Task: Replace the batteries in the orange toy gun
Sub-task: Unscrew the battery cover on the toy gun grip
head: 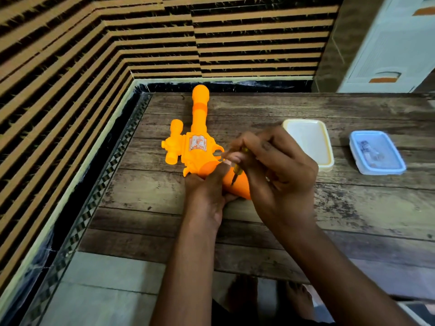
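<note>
The orange toy gun (196, 137) lies on the wooden table (353, 208), barrel pointing away from me toward the wall. My left hand (207, 191) grips its handle from below and the left, thumb laid over the top. My right hand (275, 170) pinches a small screwdriver (236, 171) with a yellow handle. The dark tip of the screwdriver points down onto the orange handle of the gun. The fingers of my right hand are blurred.
A white and yellow plastic box (310, 142) sits just right of my hands. Farther right stands a blue lidded box (376, 151) with small items inside. A striped wall borders the table's left and far sides. My bare feet (270, 295) show below the table edge.
</note>
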{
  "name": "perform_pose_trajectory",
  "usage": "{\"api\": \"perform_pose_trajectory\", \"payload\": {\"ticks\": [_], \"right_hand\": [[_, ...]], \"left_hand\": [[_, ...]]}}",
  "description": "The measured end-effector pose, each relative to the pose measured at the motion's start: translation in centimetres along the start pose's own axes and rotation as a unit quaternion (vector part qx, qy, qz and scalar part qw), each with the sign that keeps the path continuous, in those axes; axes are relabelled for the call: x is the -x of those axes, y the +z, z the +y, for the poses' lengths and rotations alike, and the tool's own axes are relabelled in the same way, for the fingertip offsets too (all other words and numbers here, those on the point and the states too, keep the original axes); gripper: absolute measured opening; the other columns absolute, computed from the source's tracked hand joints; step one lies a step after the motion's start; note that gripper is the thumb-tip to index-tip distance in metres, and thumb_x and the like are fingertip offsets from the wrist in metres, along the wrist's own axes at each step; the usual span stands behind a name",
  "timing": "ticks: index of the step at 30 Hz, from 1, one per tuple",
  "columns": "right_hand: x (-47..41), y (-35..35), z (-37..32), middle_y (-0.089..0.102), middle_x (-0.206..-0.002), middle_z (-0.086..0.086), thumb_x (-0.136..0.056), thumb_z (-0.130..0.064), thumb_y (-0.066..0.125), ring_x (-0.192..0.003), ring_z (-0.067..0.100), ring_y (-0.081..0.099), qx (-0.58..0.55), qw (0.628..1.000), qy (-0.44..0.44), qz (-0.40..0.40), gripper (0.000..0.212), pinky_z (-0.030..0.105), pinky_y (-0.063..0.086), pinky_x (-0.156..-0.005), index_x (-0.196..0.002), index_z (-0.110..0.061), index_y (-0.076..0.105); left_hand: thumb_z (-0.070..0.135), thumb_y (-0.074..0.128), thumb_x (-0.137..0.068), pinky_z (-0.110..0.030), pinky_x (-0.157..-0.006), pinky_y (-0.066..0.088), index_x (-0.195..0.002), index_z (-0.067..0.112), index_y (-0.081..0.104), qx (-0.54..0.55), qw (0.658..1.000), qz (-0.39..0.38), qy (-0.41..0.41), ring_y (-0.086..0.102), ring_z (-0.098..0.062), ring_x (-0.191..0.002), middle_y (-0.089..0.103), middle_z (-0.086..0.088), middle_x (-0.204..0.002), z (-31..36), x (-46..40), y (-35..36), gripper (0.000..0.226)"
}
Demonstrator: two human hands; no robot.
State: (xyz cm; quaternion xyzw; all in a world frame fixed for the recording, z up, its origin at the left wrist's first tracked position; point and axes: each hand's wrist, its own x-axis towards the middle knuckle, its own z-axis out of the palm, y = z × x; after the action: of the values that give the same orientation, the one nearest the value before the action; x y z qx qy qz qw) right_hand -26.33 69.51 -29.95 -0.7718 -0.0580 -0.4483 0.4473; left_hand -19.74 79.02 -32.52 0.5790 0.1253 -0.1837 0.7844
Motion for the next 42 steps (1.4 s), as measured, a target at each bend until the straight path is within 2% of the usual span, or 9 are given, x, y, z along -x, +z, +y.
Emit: {"api": "perform_pose_trajectory", "payload": {"ticks": [4,10,15,21,26,29,33,39,42], "right_hand": [[-0.23,-0.34,-0.08,0.077,-0.108,0.011,-0.094,0.015,0.064,-0.103,0.018,0.075,0.002,1.0,0.018,-0.02,0.028,0.031,0.06,-0.088,-0.118,0.005,0.074],[-0.26,-0.16,-0.02,0.067,-0.099,0.019,-0.094,-0.005,0.077,-0.091,0.027,0.072,-0.014,1.0,0.024,0.002,0.017,0.041,0.057,-0.073,-0.109,0.002,0.077],[-0.43,-0.55,0.28,0.076,-0.108,0.011,-0.099,0.004,0.064,-0.103,0.018,0.075,-0.021,0.999,0.039,-0.022,0.025,0.04,0.061,-0.086,-0.122,0.002,0.073],[-0.32,-0.22,0.02,0.067,-0.097,0.017,-0.094,-0.005,0.076,-0.087,0.029,0.069,-0.029,0.999,0.041,-0.015,0.015,0.043,0.054,-0.071,-0.108,0.001,0.077],[-0.67,-0.67,0.48,0.076,-0.107,0.009,-0.098,0.003,0.065,-0.103,0.022,0.074,-0.041,0.998,0.051,-0.025,0.019,0.046,0.059,-0.085,-0.114,0.003,0.075],[-0.54,-0.73,0.22,0.074,-0.113,0.011,-0.101,0.003,0.062,-0.108,0.023,0.074,-0.081,0.993,0.073,-0.051,0.022,0.046,0.061,-0.087,-0.12,0.002,0.073],[-0.48,-0.33,0.01,0.063,-0.106,0.019,-0.095,-0.003,0.073,-0.097,0.03,0.07,-0.079,0.995,0.063,-0.023,0.023,0.047,0.059,-0.071,-0.118,-0.005,0.073],[-0.67,-0.76,0.42,0.072,-0.105,0.012,-0.1,0.004,0.062,-0.101,0.025,0.073,-0.087,0.992,0.074,-0.052,0.022,0.049,0.059,-0.086,-0.118,0.004,0.073],[-0.69,-0.81,-0.03,0.066,-0.1,0.017,-0.099,-0.001,0.068,-0.098,0.024,0.068,-0.09,0.991,0.086,-0.046,0.014,0.031,0.056,-0.083,-0.11,-0.002,0.075]], "left_hand": [[0.003,0.067,-0.094,-0.038,-0.049,0.059,-0.107,0.013,0.065,0.012,1.0,0.013,-0.005,0.072,-0.021,-0.075,0.072,-0.01,-0.094,-0.01,-0.11,-0.16,0.017],[0.006,0.069,-0.093,-0.037,-0.05,0.059,-0.115,0.011,0.068,-0.001,1.0,0.008,-0.009,0.074,-0.021,-0.075,0.076,-0.012,-0.099,0.15,-0.03,0.04,0.022],[0.006,0.07,-0.093,-0.043,-0.052,0.061,-0.116,0.01,0.065,0.014,1.0,0.019,-0.009,0.073,-0.028,-0.084,0.073,-0.022,-0.113,0.09,-0.08,0.07,0.024],[0.006,0.07,-0.092,-0.039,-0.052,0.06,-0.107,0.013,0.069,0.012,1.0,0.002,-0.008,0.074,-0.021,-0.076,0.076,-0.012,-0.097,0.1,0.06,0.11,0.017],[0.006,0.071,-0.093,-0.047,-0.056,0.063,-0.12,0.011,0.062,0.018,0.999,0.026,-0.014,0.072,-0.039,-0.105,0.071,-0.023,-0.119,0.03,-0.04,0.11,0.029],[0.005,0.071,-0.093,-0.042,-0.053,0.061,-0.127,0.007,0.061,0.019,0.999,0.024,-0.018,0.074,-0.035,-0.098,0.071,-0.022,-0.119,0.09,-0.04,0.11,0.035],[0.01,0.071,-0.093,-0.041,-0.054,0.06,-0.123,0.008,0.064,0.009,1.0,0.014,-0.016,0.075,-0.032,-0.093,0.074,-0.021,-0.115,0.09,0.02,0.05,0.031],[0.005,0.071,-0.092,-0.042,-0.052,0.059,-0.123,0.009,0.062,0.019,0.999,0.024,-0.024,0.072,-0.035,-0.098,0.07,-0.023,-0.121,0.1,-0.02,0.07,0.033],[0.007,0.07,-0.093,-0.044,-0.055,0.06,-0.128,0.008,0.062,0.018,0.999,0.022,-0.024,0.072,-0.036,-0.101,0.071,-0.021,-0.121,0.05,-0.09,-0.02,0.036]]}}
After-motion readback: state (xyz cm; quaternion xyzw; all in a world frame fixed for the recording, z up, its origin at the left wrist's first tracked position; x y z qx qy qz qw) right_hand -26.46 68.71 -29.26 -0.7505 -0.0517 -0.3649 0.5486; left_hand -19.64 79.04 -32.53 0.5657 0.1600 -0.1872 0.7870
